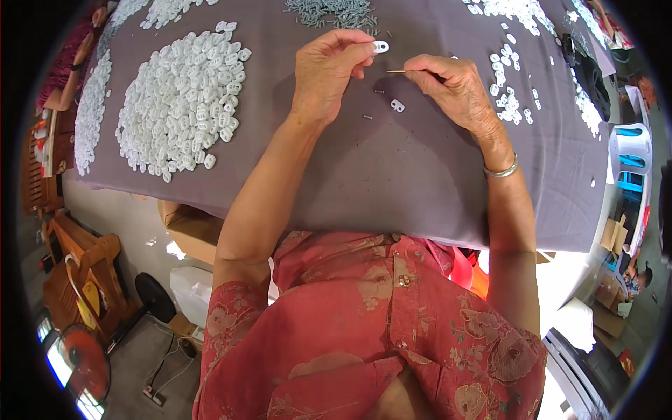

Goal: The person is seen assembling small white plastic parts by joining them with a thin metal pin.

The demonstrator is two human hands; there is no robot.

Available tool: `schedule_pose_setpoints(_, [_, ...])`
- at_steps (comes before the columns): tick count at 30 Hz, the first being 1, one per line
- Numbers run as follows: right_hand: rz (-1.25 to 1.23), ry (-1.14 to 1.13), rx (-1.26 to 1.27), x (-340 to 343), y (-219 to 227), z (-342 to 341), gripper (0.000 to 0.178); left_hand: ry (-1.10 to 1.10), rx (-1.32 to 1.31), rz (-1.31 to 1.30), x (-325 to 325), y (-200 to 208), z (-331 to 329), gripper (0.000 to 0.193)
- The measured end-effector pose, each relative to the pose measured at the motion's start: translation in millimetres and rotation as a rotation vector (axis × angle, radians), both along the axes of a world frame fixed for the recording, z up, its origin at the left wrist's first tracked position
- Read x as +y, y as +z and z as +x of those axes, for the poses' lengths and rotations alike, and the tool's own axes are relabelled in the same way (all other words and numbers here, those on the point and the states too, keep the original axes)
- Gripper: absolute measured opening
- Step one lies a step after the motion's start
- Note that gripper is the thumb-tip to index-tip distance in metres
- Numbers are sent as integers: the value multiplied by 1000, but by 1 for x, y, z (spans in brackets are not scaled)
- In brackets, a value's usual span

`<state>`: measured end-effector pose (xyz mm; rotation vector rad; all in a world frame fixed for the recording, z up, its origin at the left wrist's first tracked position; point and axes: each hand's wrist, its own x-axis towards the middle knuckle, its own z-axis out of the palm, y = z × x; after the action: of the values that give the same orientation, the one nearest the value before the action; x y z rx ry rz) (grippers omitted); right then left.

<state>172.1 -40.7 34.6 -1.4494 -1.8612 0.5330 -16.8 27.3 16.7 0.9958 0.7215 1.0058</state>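
Note:
My left hand [325,73] pinches a small white oval plastic piece with holes [381,47] between thumb and fingertips, above the far middle of the table. To its right, my right hand [451,87] is closed on a thin wooden stick [396,71], whose tip points left and lies a little apart from the white piece. Below the hands, a loose white two-holed piece [397,105] lies on the cloth. Near it are small grey rod-like bits [367,117], too small to tell whether they are screws or springs.
A big heap of white plastic pieces [182,98] covers the table's left side. Small grey rods [332,12] are piled at the far edge. Scattered white pieces [505,66] lie at right on the grey tablecloth [420,189]. Another person's arm [70,73] shows at far left.

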Motion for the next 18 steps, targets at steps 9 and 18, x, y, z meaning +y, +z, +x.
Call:
schedule_pose_setpoints(9, [91,20,-237,4,-4,25,6,-13,-37,-51,2,-1,-2,9])
schedule_pose_setpoints(18, [-22,-25,-17,1,3,14,6,-45,-1,-42,1,-2,-1,11])
